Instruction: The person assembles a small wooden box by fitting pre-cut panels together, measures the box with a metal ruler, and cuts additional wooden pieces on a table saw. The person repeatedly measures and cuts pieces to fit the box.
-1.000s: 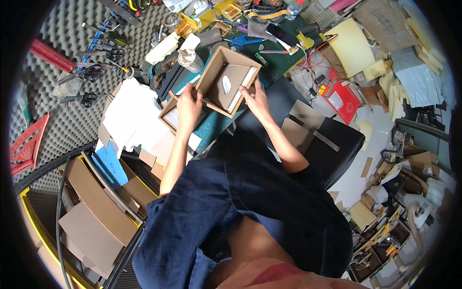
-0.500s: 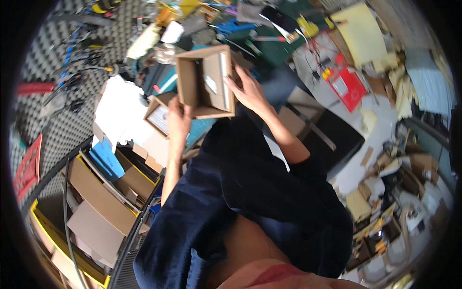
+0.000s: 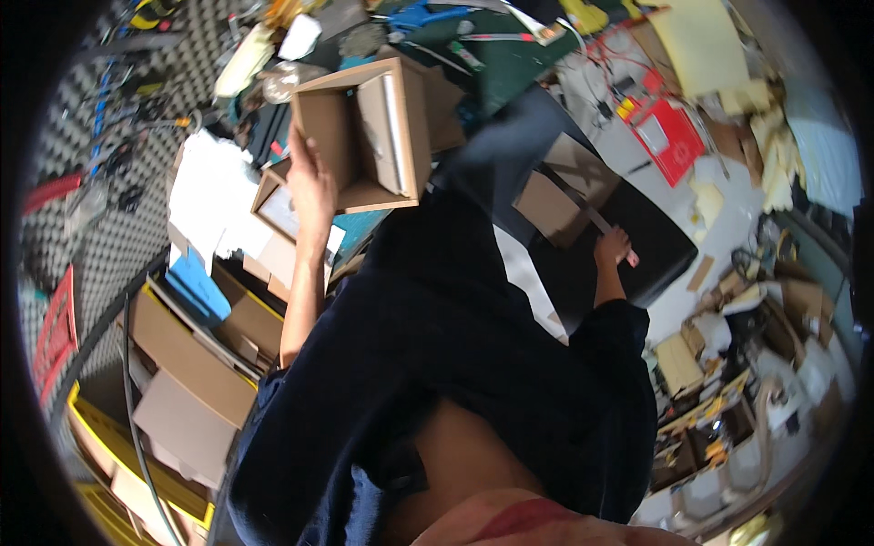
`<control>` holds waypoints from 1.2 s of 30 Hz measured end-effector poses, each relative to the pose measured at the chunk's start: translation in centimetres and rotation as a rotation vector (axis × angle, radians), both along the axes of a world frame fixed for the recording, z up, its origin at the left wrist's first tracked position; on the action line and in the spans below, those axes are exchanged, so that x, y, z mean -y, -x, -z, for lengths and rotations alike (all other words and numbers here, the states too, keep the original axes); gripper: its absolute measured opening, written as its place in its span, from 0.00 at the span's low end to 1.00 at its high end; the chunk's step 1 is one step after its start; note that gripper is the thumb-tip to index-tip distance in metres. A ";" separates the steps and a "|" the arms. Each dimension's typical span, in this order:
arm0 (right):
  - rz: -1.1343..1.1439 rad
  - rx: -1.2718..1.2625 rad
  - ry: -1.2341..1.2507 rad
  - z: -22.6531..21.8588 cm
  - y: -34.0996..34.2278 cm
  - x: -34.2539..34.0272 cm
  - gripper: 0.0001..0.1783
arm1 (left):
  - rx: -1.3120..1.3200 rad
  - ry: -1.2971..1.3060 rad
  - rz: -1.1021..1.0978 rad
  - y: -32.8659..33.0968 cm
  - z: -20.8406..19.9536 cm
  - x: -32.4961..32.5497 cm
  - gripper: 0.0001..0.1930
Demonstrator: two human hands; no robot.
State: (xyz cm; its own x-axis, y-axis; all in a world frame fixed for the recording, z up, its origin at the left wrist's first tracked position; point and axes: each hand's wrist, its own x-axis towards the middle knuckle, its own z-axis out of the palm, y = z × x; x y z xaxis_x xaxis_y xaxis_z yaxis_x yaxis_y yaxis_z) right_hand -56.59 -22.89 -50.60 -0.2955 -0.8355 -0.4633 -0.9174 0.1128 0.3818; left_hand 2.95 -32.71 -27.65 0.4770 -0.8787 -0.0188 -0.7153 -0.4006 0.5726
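My left hand (image 3: 312,187) grips the left wall of an open cardboard box (image 3: 330,136); I can't make out where its thumb lies. My right hand (image 3: 614,244), well right of the box, is at a metal ruler (image 3: 594,217), its fingertips too small to show whether it has closed. The box is over the counter (image 3: 510,71), mouth up toward me, long axis running away from me, floor shadowed. Left of the box, my left hand partly covers a smaller tray (image 3: 272,226).
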 end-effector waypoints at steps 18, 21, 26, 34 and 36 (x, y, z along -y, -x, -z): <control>-0.165 1.038 0.496 -21.4 -17.0 20.4 0.16 | -0.391 0.256 -0.133 -0.1 -2.8 1.8 0.21; -0.262 1.107 0.470 -22.9 -22.1 23.9 0.16 | -0.355 0.332 -0.126 -0.4 -2.4 2.7 0.20; -0.371 1.049 0.390 -24.3 -26.3 27.1 0.14 | -0.212 0.308 -0.117 -0.8 -2.0 3.1 0.14; -0.400 1.009 0.331 -24.3 -27.4 28.4 0.14 | -0.180 0.325 -0.121 -1.3 -0.9 3.1 0.11; -0.388 0.975 0.319 -24.3 -27.3 28.3 0.15 | -0.196 0.350 -0.131 -1.5 -0.8 3.4 0.10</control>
